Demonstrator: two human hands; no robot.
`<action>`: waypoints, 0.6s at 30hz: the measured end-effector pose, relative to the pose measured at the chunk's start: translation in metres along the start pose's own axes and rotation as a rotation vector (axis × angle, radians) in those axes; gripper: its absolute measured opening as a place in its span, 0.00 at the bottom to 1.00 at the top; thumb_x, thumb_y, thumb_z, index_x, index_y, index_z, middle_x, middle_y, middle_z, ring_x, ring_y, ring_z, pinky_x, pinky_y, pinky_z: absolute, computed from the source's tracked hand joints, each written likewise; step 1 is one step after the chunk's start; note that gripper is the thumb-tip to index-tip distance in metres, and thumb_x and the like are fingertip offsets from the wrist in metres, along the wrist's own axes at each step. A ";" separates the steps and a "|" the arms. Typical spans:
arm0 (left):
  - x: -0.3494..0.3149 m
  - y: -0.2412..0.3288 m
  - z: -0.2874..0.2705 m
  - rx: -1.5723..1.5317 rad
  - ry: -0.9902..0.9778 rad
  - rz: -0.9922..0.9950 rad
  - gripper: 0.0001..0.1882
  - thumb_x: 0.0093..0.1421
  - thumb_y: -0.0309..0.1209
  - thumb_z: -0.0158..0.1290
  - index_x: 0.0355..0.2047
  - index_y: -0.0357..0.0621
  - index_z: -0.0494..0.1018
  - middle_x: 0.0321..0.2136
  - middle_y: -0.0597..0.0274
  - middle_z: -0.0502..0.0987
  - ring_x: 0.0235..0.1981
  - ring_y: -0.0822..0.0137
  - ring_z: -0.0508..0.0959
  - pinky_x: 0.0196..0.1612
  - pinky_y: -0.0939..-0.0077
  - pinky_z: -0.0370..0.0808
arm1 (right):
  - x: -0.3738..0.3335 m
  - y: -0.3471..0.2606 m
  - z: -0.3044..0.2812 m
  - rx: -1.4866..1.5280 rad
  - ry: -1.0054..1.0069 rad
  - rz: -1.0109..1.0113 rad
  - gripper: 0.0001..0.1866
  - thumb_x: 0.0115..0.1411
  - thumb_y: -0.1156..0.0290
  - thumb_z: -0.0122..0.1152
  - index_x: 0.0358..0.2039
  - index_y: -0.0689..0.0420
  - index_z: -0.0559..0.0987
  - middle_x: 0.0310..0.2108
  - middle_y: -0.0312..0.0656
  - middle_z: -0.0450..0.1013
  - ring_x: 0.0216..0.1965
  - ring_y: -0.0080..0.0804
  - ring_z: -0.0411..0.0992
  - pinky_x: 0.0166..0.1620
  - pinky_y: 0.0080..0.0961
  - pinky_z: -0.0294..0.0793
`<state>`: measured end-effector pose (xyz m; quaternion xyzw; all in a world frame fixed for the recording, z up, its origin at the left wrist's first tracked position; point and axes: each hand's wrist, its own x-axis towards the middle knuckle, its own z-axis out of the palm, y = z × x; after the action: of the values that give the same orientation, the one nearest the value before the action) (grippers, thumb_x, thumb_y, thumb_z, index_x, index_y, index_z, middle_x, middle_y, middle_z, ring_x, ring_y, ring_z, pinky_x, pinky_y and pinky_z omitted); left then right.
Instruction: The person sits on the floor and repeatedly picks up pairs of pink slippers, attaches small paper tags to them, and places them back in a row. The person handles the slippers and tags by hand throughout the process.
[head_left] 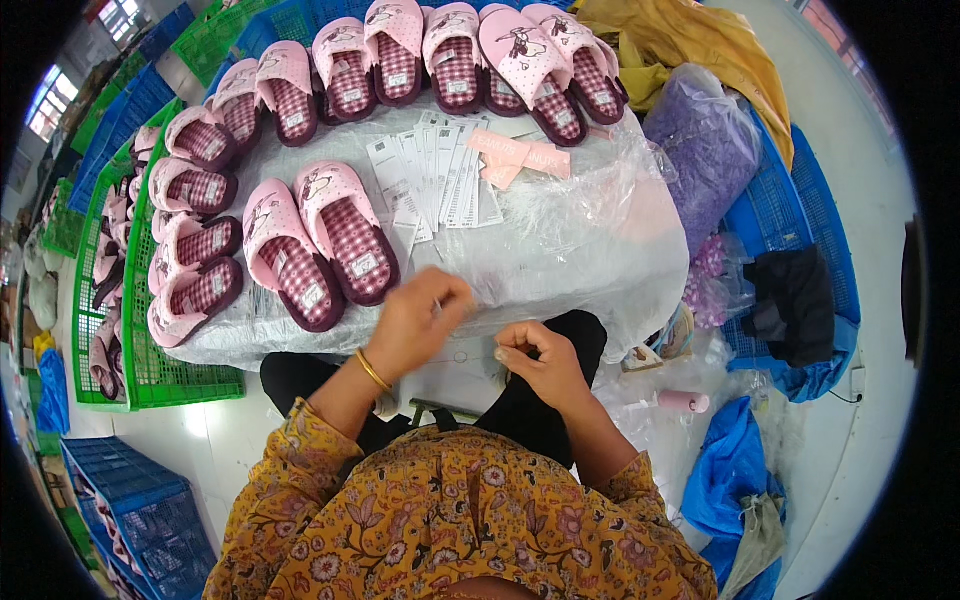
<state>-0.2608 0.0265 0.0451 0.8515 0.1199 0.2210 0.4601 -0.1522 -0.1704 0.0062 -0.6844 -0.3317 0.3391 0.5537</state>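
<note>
My left hand (421,321), with a gold bangle at its wrist, hovers over the table's near edge, its fingers curled. Close by on its right, my right hand (548,364) has thumb and fingers drawn together. Anything held in either hand is too small or hidden to make out. Just beyond my left hand lies a pair of pink slippers, the left slipper (288,252) and the right slipper (348,232), with checked insoles and small white labels. White paper tags (440,170) are fanned out farther back, beside several pink cards (515,155).
More pink slippers (345,75) line the far and left edges of the plastic-covered table (590,250). A green crate (165,375) stands left; blue crates (130,505) sit lower left and right. A purple bag (700,140) adjoins the table's right side. A pink roll (683,401) lies lower right.
</note>
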 end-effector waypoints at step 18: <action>0.208 -0.099 -0.071 1.019 -0.235 -0.749 0.38 0.53 0.60 0.54 0.55 0.44 0.70 0.56 0.50 0.72 0.59 0.51 0.70 0.61 0.55 0.61 | -0.019 0.038 -0.019 0.029 0.099 0.066 0.11 0.60 0.69 0.64 0.41 0.60 0.80 0.34 0.38 0.77 0.33 0.20 0.72 0.37 0.21 0.72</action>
<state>-0.1131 0.2172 0.0517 0.8823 0.4479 -0.1340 0.0538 -0.1437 -0.2026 -0.0266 -0.7028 -0.2760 0.3277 0.5679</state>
